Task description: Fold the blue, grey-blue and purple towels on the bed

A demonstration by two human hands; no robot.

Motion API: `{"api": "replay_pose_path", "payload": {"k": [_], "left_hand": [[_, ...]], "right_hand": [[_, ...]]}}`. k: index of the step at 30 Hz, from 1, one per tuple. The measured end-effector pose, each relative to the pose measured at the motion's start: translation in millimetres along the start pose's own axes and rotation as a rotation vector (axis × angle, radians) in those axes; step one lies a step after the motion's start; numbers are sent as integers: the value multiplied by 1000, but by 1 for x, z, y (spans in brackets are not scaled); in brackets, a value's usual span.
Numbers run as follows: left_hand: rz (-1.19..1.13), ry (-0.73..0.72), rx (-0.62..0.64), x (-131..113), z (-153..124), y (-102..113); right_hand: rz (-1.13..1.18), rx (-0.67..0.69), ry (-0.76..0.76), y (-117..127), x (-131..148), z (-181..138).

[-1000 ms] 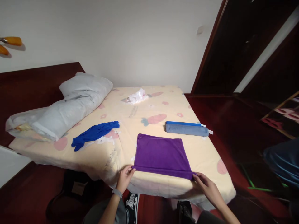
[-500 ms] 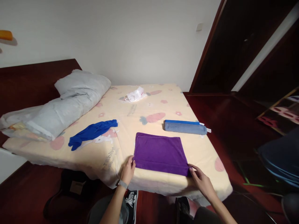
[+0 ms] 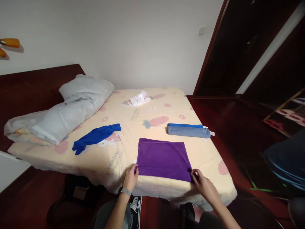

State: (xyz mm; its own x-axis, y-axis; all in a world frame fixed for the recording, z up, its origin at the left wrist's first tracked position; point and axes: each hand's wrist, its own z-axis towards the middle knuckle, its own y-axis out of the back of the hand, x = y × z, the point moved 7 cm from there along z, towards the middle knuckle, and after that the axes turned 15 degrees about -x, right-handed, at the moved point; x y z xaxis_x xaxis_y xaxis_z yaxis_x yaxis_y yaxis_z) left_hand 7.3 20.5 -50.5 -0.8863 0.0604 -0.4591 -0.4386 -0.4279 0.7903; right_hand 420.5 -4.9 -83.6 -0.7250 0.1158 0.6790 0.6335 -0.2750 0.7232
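Observation:
A purple towel (image 3: 164, 159), folded into a rectangle, lies flat near the front edge of the bed (image 3: 133, 140). My left hand (image 3: 131, 177) pinches its near left corner, a watch on the wrist. At the near right corner, my right hand (image 3: 201, 181) grips the fabric between thumb and fingers. Beyond the towel to the right rest two narrow folded cloths side by side, a grey-blue one (image 3: 188, 131) and a bright blue one (image 3: 184, 126), with white tags at their right ends. Off to the left lies a crumpled blue cloth (image 3: 96, 136).
A grey quilt (image 3: 78, 105) is bunched by the dark headboard (image 3: 35, 86). Near the wall sits a white plastic bag (image 3: 138, 99). A dark bag (image 3: 73, 194) is on the floor at lower left, and a shoe rack (image 3: 290, 116) stands at right.
Both hands still hold the towel's near corners; my right fingers have curled in more closely. The view has shifted slightly, and the other things stay in place.

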Motion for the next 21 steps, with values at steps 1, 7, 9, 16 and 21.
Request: {"api": "replay_pose_path", "payload": {"k": [1, 7, 9, 16, 21], "left_hand": [[36, -27, -16, -3, 1, 2], [101, -294, -124, -59, -10, 13], [16, -471, -21, -91, -25, 2], [-44, -657, 237, -135, -54, -42], [-29, -653, 269, -109, -46, -45]], "right_hand": [[-44, -16, 41, 0, 0, 0], [-252, -350, 415, 15, 40, -4], [-211, -321, 548, 5, 67, -16], [-225, -117, 906, -60, 125, -60], [-275, -139, 910, -63, 104, -54]]}}
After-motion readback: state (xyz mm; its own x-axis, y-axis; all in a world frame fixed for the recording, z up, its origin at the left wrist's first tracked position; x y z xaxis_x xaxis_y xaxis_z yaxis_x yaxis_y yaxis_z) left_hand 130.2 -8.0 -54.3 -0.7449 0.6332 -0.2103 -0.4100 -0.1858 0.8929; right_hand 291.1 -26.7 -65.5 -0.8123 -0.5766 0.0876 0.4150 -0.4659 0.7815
